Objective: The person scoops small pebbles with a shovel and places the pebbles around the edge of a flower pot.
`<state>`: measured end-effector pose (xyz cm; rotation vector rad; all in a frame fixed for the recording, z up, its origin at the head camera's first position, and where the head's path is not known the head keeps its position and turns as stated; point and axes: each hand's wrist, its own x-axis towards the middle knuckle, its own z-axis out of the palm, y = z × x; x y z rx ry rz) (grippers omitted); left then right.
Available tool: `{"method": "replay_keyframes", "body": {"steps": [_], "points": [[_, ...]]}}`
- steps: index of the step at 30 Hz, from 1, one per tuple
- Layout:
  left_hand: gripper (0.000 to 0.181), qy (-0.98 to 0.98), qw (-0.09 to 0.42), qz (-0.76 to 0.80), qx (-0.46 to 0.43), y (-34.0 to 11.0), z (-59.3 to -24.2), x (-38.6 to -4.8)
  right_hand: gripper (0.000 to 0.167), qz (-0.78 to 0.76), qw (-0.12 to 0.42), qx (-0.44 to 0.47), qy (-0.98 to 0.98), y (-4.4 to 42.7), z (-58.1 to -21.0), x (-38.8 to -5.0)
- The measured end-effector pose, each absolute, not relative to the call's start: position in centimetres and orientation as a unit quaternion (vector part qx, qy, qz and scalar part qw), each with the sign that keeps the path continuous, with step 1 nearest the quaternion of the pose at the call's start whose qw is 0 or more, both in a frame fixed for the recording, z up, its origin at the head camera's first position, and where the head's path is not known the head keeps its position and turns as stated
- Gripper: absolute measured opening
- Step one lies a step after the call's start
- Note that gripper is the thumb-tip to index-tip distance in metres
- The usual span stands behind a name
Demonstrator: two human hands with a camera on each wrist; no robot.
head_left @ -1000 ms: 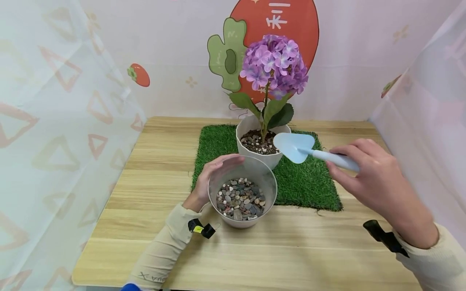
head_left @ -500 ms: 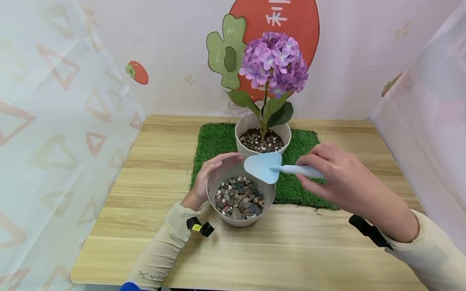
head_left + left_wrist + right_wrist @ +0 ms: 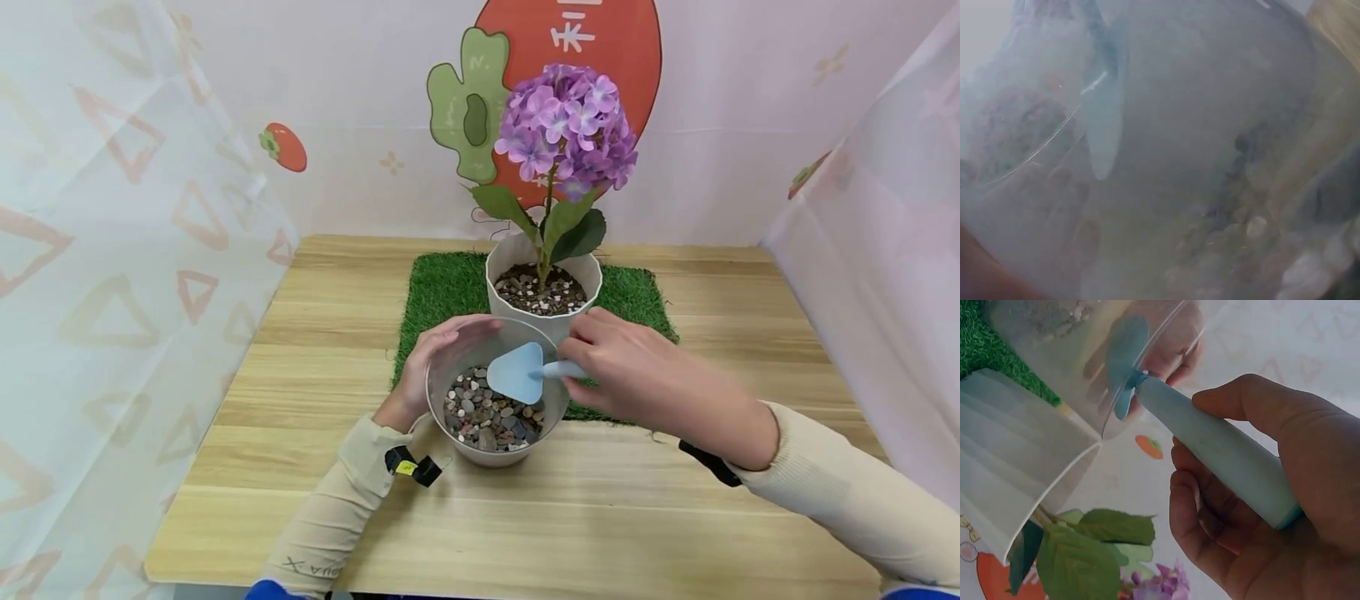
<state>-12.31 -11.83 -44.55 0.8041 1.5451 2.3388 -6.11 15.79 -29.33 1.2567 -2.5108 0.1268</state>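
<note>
Currently, a pale blue, triangular-bladed plastic trowel is held by the right hand, its fingers closed round the handle. The blade is poised within the mouth of a clear, round plastic tub, apparently above the small, mixed-colour stone pebbles, with none seen on it. The tub is steadied by the left hand, fingers laid round its left outer wall; the thumb cannot be made out.

Risks noted: the tub could be tipped or slid along the pale, wood-grained desk if its rim were levered on by the trowel's neck; whether these touch cannot be told. Smooth pebbles could be flicked over the wall by a hasty scoop, or shed from an overfilled blade. Just beyond the tub, a white, faceted pot bearing a round-headed purple flower is set; it could be knocked by the right hand's knuckles if swung low.
</note>
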Motion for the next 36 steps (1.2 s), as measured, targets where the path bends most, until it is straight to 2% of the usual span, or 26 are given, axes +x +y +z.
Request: {"method": "replay_keyframes", "body": {"steps": [6,10,13,16,24,36], "points": [[0.054,0.524,0.113,0.798,0.276,-11.9,-44.5,-12.3,0.012,0.02,0.137,0.438,-0.888,14.6,-29.8,-6.5],[0.054,0.528,0.112,0.796,0.275,-12.0,-44.4,-12.2,0.016,0.001,0.116,0.433,-0.894,13.7,-29.6,-6.7],[0.054,0.53,0.112,0.796,0.271,-12.1,-44.4,-12.0,0.013,-0.022,0.101,0.432,-0.896,13.1,-29.3,-6.8],[0.054,0.533,0.112,0.795,0.266,-12.1,-44.4,-12.0,0.004,-0.042,0.098,0.437,-0.893,12.6,-29.1,-6.9],[0.055,0.536,0.112,0.791,0.272,-12.1,-44.5,-12.2,0.01,-0.061,0.11,0.446,-0.886,12.1,-29.7,-7.6],[0.055,0.539,0.107,0.79,0.27,-12.0,-44.4,-12.2,0.012,-0.017,0.072,0.481,-0.873,12.8,-31.4,-9.8]]}}
